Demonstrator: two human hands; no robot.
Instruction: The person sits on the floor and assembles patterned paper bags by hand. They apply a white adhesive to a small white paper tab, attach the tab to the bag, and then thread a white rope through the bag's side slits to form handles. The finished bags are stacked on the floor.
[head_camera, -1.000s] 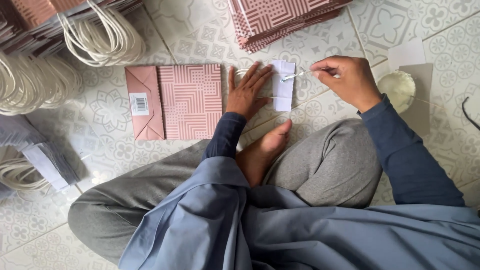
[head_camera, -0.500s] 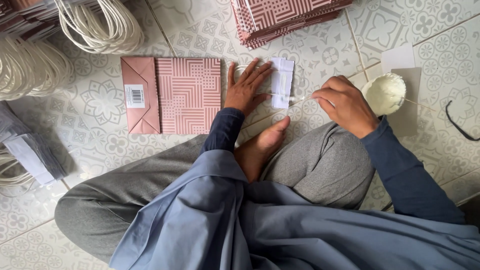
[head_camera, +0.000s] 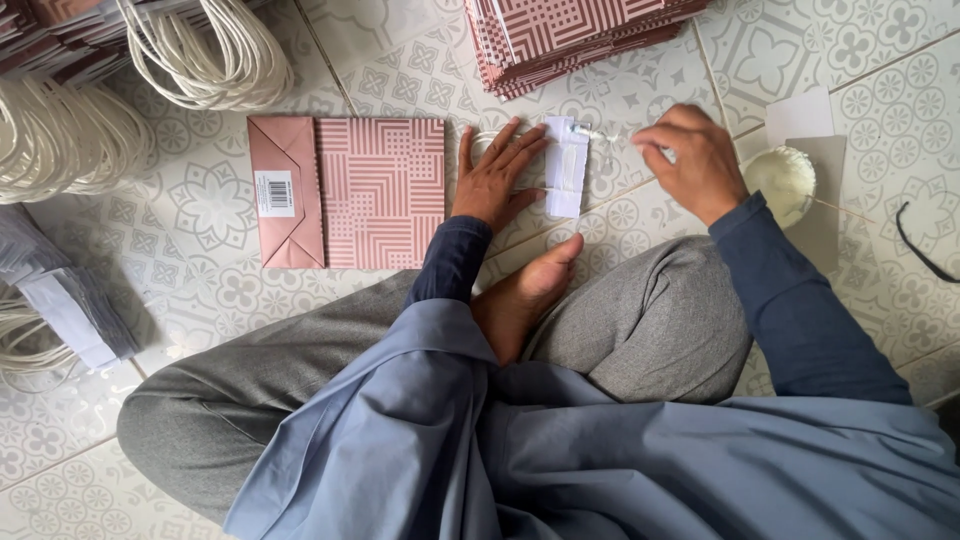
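Hands at work over a white card strip on a patterned tile floor.

The left hand (head_camera: 495, 180) lies flat, fingers spread, pinning the white card strip (head_camera: 566, 166) to the floor; the right hand (head_camera: 688, 158) is curled closed, pinching a thin white cord (head_camera: 606, 135) at the strip's top. A flattened pink paper bag (head_camera: 350, 192) lies just beside the left hand, a small white bowl (head_camera: 782, 180) near the right wrist.

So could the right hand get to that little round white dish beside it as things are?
Probably yes: the right hand sits just beside the white dish, with only bare tiled floor between them.
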